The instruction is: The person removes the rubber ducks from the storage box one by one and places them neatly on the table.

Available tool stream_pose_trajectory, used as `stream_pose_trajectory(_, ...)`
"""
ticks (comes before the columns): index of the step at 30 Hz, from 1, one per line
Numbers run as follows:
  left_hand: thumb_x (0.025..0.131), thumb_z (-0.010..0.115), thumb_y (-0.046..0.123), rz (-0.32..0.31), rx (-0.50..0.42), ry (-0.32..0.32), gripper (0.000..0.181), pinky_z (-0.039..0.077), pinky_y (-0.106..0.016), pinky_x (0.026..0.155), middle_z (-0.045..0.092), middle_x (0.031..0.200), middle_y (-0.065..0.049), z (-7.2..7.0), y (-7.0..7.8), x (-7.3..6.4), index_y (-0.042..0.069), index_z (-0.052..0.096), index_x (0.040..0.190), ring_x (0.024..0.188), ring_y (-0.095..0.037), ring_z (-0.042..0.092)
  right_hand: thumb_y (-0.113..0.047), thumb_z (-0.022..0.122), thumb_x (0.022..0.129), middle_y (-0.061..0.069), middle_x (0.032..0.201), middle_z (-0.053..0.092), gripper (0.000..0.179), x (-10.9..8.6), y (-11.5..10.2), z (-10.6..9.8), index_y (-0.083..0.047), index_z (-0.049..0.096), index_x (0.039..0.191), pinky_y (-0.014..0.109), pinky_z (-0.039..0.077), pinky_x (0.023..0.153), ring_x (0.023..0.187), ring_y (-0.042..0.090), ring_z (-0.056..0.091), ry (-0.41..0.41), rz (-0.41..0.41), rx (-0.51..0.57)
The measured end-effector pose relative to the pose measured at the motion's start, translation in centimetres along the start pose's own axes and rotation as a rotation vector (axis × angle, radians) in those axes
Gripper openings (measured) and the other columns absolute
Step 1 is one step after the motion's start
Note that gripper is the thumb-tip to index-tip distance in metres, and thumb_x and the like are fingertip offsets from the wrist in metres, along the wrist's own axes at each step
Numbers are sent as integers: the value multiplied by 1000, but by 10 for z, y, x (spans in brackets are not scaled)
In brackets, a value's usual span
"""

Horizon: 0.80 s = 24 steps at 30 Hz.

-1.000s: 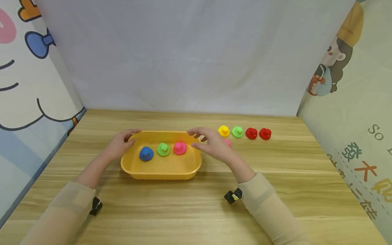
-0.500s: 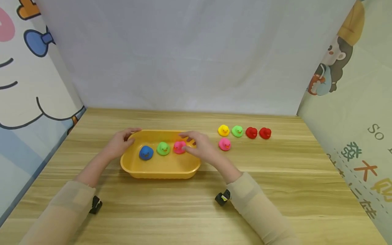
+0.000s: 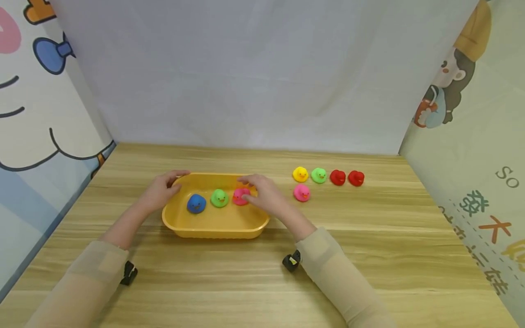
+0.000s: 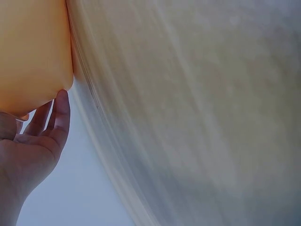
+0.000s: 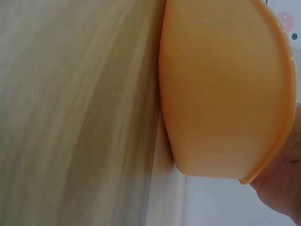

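An orange plastic basket point(image 3: 213, 231) sits on the wooden table, holding a blue duck point(image 3: 196, 204), a green duck point(image 3: 219, 198) and a pink duck point(image 3: 238, 197). At its left end my left hand point(image 3: 161, 191) grips the rim, thumb inside. The left wrist view shows those fingers point(image 4: 61, 110) against the basket's outer wall. My right hand point(image 3: 266, 196) reaches over the right end. Its thumb overlaps the pink duck, while the other fingers stand apart from the thumb behind the duck. In the right wrist view this hand point(image 5: 277, 183) is partly hidden by the basket.
Right of the basket lie a yellow duck point(image 3: 300, 174), a green duck point(image 3: 318, 175) and two red ducks point(image 3: 338, 177) in a row. A second pink duck point(image 3: 302, 193) is in front of them. A white curtain point(image 3: 254, 77) hangs behind the table.
My right hand has moved left and slightly down into the basket, to the pink duck, uncovering the pink duck on the table. My left hand has stayed at the rim.
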<state>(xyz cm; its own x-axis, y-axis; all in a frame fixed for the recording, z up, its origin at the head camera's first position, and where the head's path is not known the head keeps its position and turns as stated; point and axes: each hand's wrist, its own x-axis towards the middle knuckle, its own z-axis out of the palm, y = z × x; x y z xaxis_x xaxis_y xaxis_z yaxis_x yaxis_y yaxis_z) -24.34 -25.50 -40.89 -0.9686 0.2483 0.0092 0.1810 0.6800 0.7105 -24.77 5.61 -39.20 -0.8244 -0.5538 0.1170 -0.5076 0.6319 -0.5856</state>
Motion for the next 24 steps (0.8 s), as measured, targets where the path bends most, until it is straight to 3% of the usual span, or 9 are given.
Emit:
stream_pose_trajectory(13, 96, 47, 2, -5, 11, -7, 42, 37, -25, 57, 33, 66, -3, 0, 2, 1, 5, 46, 138, 58, -16, 36, -18, 67, 88, 5, 124, 60, 37, 11, 3, 7, -11, 60, 124, 35, 42, 99, 114, 22, 53, -61, -32, -213)
stream_pose_trajectory(24, 96, 47, 2, -12, -1, -7, 42, 35, -25, 55, 31, 63, -2, -1, 3, 0, 6, 46, 138, 56, -15, 35, -22, 68, 87, 5, 115, 63, 32, 13, -1, 11, -12, 65, 117, 35, 47, 89, 101, 21, 55, -68, -58, -312)
